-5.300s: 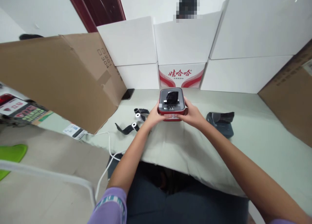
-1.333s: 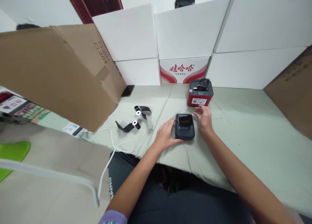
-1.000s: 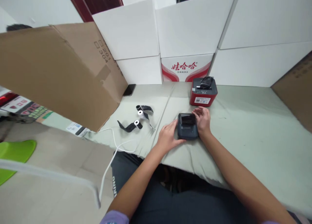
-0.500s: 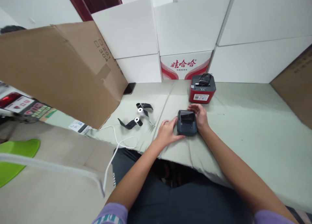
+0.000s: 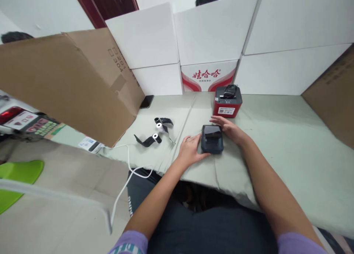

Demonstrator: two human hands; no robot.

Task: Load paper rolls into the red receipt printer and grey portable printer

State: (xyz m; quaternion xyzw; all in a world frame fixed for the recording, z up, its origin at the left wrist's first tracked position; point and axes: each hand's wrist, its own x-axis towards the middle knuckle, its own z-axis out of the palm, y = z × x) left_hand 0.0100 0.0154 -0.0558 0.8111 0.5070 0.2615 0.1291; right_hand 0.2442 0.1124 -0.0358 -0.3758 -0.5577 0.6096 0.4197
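A small dark portable printer (image 5: 212,145) with a glossy black window lies on the cloth-covered table in front of me. My left hand (image 5: 190,150) grips its left side, fingers along the edge and thumb at the near corner. My right hand (image 5: 231,129) is open beside the far right corner, its fingers stretched leftward behind the printer; whether they touch it I cannot tell. Farther back stands a red and black boxy machine (image 5: 227,102) with a black bundle on top. Several small paper rolls (image 5: 156,138) with dark strips trailing from them lie to the left.
White boxes (image 5: 210,36) line the back of the table. A brown cardboard sheet (image 5: 83,80) leans at the left, another cardboard panel (image 5: 334,91) at the right. A black phone (image 5: 146,101) lies by the left cardboard. A white cable (image 5: 128,154) hangs over the front edge.
My right hand has come away from the printer's right side and its fingers have straightened toward the far corner. The left hand and the printer stay in place.
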